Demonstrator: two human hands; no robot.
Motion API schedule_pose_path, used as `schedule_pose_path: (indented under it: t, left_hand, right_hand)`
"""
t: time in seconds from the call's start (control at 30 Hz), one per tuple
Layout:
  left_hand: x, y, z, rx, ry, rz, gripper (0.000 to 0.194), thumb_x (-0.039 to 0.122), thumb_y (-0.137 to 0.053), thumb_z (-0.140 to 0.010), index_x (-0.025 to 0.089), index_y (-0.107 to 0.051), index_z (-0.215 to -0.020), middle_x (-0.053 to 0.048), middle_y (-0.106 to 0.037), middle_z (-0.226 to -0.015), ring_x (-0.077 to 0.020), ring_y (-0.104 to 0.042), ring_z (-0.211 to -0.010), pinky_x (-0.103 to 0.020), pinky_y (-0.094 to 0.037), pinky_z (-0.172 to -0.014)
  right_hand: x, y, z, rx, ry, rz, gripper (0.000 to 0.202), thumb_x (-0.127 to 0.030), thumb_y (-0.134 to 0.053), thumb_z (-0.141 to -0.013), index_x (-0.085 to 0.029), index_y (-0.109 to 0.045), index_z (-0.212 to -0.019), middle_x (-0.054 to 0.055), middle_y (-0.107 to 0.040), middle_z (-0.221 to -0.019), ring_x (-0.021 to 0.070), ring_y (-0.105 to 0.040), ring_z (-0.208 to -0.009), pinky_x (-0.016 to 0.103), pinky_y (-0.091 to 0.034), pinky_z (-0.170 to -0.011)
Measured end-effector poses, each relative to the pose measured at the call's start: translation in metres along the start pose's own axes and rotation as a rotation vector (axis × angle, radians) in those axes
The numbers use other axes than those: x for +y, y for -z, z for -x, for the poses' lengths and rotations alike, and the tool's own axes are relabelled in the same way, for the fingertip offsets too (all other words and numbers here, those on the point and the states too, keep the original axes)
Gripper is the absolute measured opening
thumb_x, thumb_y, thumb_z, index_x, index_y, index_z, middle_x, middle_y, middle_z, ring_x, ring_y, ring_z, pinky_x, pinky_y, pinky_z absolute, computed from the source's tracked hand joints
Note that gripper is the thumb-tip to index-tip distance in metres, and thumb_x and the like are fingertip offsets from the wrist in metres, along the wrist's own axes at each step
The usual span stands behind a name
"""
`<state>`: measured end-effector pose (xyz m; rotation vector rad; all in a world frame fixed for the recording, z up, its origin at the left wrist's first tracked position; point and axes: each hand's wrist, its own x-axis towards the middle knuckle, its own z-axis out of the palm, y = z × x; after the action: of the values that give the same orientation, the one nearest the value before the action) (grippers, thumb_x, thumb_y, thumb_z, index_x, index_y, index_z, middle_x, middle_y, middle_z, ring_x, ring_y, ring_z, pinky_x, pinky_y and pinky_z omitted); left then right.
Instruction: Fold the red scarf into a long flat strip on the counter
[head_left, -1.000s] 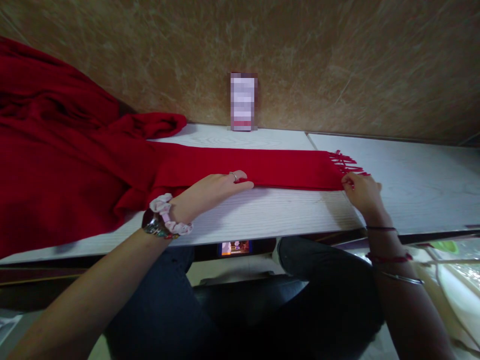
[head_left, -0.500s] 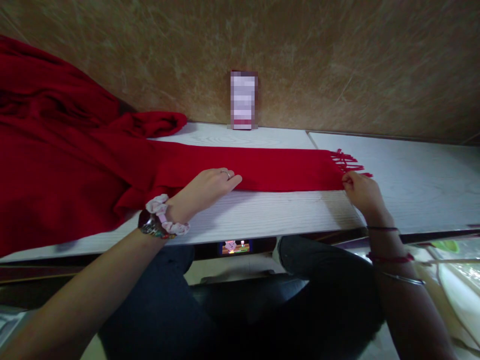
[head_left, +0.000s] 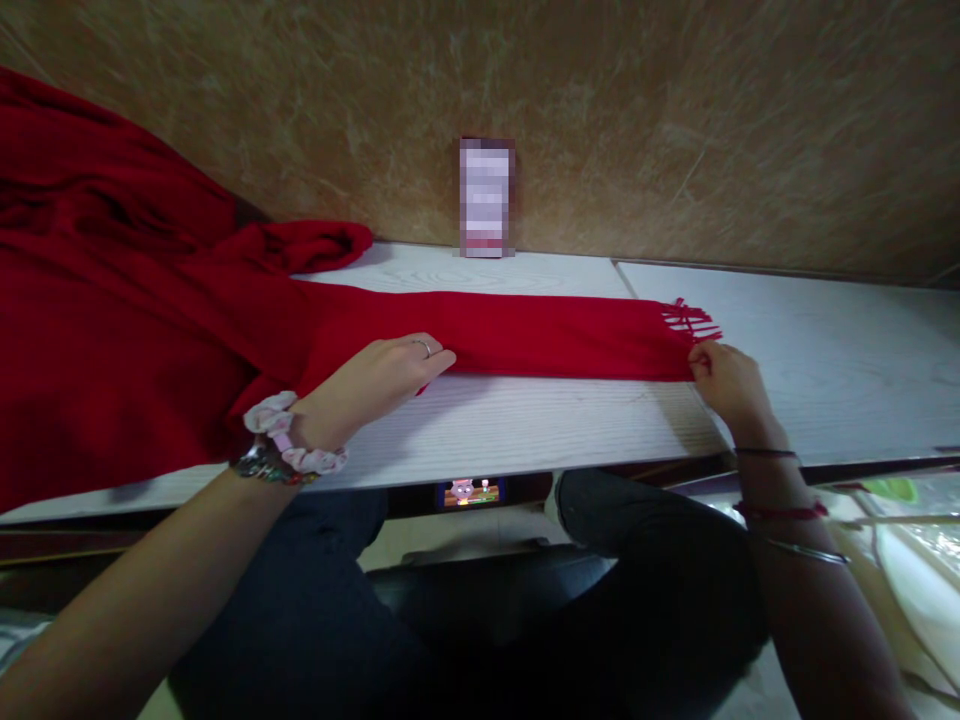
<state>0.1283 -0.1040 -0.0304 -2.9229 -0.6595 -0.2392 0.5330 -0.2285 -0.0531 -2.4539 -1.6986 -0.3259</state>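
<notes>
A red scarf [head_left: 555,335] lies in a long flat strip across the white wood-grain table [head_left: 525,425], its fringe at the right end. My left hand [head_left: 394,372], with a ring on one finger, pinches the near edge of the strip left of its middle. At the fringed end, the fingers of my right hand [head_left: 727,380] are closed on the near corner. To the left, the red cloth spreads in a large loose heap with folds.
A phone-like object [head_left: 486,198] with a blurred screen leans on the brown marbled wall [head_left: 637,120] behind the table. Below the table's front edge, a small lit screen [head_left: 471,493] shows a cartoon picture between my legs.
My left hand has slid left along the scarf's near edge. My right hand stays at the fringed corner, and fewer strands stick out beside it.
</notes>
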Motion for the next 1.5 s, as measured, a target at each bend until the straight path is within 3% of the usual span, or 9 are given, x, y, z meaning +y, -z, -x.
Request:
schedule_pose_path:
  t: [0.13,0.3,0.5,0.77,0.87,1.07,1.17,1.27,1.5]
  left_hand:
    - [0.003,-0.007,0.001,-0.064,-0.006,-0.118,0.032,0.005,-0.037,-0.086,0.015,-0.059,-0.107,-0.01,-0.061,-0.098,-0.0187,-0.058,-0.086,-0.027,-0.047,-0.068]
    - [0.007,-0.011,-0.003,0.011,0.043,-0.068,0.039,0.011,-0.034,-0.089,0.017,-0.053,-0.122,-0.011,-0.056,-0.115,-0.0196,-0.057,-0.097,-0.031,-0.048,-0.08]
    - [0.007,-0.013,-0.009,0.019,0.187,-0.121,0.041,0.007,-0.034,-0.087,0.015,-0.056,-0.12,-0.011,-0.06,-0.105,-0.0213,-0.058,-0.096,-0.033,-0.048,-0.08]
    - [-0.002,-0.01,-0.006,-0.029,0.236,-0.183,0.047,0.005,-0.024,-0.087,0.014,-0.055,-0.121,-0.012,-0.058,-0.111,-0.0218,-0.054,-0.101,-0.032,-0.047,-0.08]
    - [0.0,-0.012,-0.004,-0.059,0.198,-0.159,0.049,0.004,-0.025,-0.086,0.013,-0.054,-0.125,-0.013,-0.057,-0.115,-0.0229,-0.053,-0.103,-0.035,-0.045,-0.084]
    - [0.018,-0.018,-0.012,-0.023,0.04,-0.024,0.047,0.008,-0.037,-0.086,0.027,-0.055,-0.125,-0.005,-0.05,-0.134,-0.0249,-0.042,-0.125,-0.048,-0.031,-0.103]
    - [0.023,-0.021,-0.021,-0.102,-0.058,0.063,0.05,0.006,-0.036,-0.087,0.024,-0.047,-0.132,-0.003,-0.045,-0.141,-0.0189,-0.037,-0.132,-0.038,-0.031,-0.107]
    - [0.02,-0.022,-0.026,-0.18,-0.051,0.139,0.052,0.002,-0.031,-0.087,0.02,-0.044,-0.134,-0.002,-0.045,-0.141,-0.0127,-0.039,-0.131,-0.028,-0.033,-0.107]
    - [0.021,-0.014,-0.032,-0.221,-0.043,0.122,0.05,-0.002,-0.032,-0.083,0.014,-0.05,-0.127,-0.007,-0.05,-0.136,-0.013,-0.044,-0.127,-0.027,-0.034,-0.107]
  right_hand:
    - [-0.003,0.006,0.001,-0.036,-0.002,-0.003,0.018,-0.013,-0.041,-0.077,-0.016,-0.059,-0.08,0.014,-0.067,-0.085,0.024,-0.058,-0.08,0.032,-0.04,-0.073]
    - [-0.007,0.013,0.002,-0.116,0.02,0.035,0.024,-0.012,-0.041,-0.078,-0.012,-0.064,-0.083,0.015,-0.068,-0.088,0.0246,-0.06,-0.084,0.033,-0.041,-0.075]
    - [-0.006,0.017,0.003,-0.086,-0.014,0.083,0.027,-0.01,-0.042,-0.074,-0.013,-0.068,-0.083,0.013,-0.07,-0.088,0.0256,-0.062,-0.085,0.033,-0.043,-0.075]
    - [-0.009,0.019,0.003,-0.211,0.007,0.085,0.026,-0.008,-0.044,-0.074,-0.013,-0.068,-0.082,0.013,-0.071,-0.09,0.0237,-0.064,-0.084,0.03,-0.043,-0.073]
    - [-0.011,0.021,0.003,-0.239,0.0,0.074,0.027,-0.007,-0.044,-0.073,-0.012,-0.069,-0.082,0.013,-0.072,-0.091,0.0245,-0.064,-0.086,0.03,-0.043,-0.074]
    - [-0.015,0.03,0.005,-0.286,0.005,0.104,0.031,-0.01,-0.044,-0.075,-0.014,-0.07,-0.092,0.011,-0.071,-0.099,0.0253,-0.064,-0.093,0.031,-0.044,-0.08]
    - [-0.016,0.033,0.006,-0.281,-0.004,0.121,0.033,-0.01,-0.045,-0.076,-0.013,-0.07,-0.097,0.012,-0.071,-0.102,0.0267,-0.063,-0.097,0.033,-0.044,-0.083]
    - [-0.018,0.034,0.007,-0.299,-0.01,0.138,0.033,-0.009,-0.046,-0.075,-0.012,-0.07,-0.099,0.012,-0.071,-0.1,0.0267,-0.064,-0.095,0.033,-0.044,-0.083]
    - [-0.015,0.03,0.005,-0.33,0.009,0.12,0.032,-0.008,-0.048,-0.074,-0.01,-0.067,-0.1,0.012,-0.07,-0.091,0.0244,-0.063,-0.086,0.03,-0.045,-0.076]
